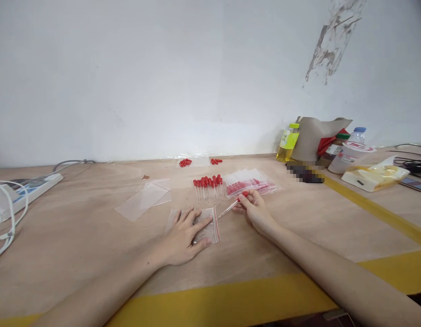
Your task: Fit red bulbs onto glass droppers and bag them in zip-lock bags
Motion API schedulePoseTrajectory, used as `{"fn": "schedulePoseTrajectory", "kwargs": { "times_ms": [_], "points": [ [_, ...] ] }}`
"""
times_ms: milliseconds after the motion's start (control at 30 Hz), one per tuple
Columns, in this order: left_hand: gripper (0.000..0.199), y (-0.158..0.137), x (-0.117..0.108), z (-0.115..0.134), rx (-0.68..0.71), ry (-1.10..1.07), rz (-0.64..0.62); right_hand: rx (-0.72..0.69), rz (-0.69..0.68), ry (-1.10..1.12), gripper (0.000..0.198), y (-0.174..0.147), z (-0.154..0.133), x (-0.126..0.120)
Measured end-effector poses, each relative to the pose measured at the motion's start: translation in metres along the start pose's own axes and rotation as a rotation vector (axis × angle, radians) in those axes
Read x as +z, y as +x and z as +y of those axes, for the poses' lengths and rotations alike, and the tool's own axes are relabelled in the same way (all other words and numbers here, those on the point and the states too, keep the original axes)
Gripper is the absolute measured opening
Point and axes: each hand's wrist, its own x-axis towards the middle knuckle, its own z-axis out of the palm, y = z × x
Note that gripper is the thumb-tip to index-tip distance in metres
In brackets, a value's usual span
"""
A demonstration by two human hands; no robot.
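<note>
My left hand (187,236) lies with fingers spread on a clear zip bag (210,227), pressing it to the table. The bag's red-striped opening faces right. Between thumb and fingers, my right hand (255,210) pinches a glass dropper (229,208) by its red rubber bulb. The dropper's thin tip points down and left, close to the bag's opening; whether it touches cannot be told. Beyond the hands stands a row of red-bulbed droppers (207,182) laid side by side. To their right is a stack of filled zip bags (247,184) showing red bulbs inside.
Flat clear bags (145,197) lie at left. Loose red bulbs (185,162) sit near the wall. A power strip (36,193) with white cables is far left. A yellow bottle (288,143), a lidded cup (350,158), a yellow packet (375,175) and a phone (414,183) crowd the right.
</note>
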Motion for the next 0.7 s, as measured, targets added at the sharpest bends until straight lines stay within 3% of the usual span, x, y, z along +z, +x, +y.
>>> {"fn": "schedulePoseTrajectory", "kwargs": {
  "times_ms": [700],
  "points": [
    [0.051, 0.0013, 0.0026, -0.0007, -0.01, -0.012, 0.014, -0.055, -0.014, -0.041, 0.037, -0.0053, -0.0043, 0.0015]
  ]
}}
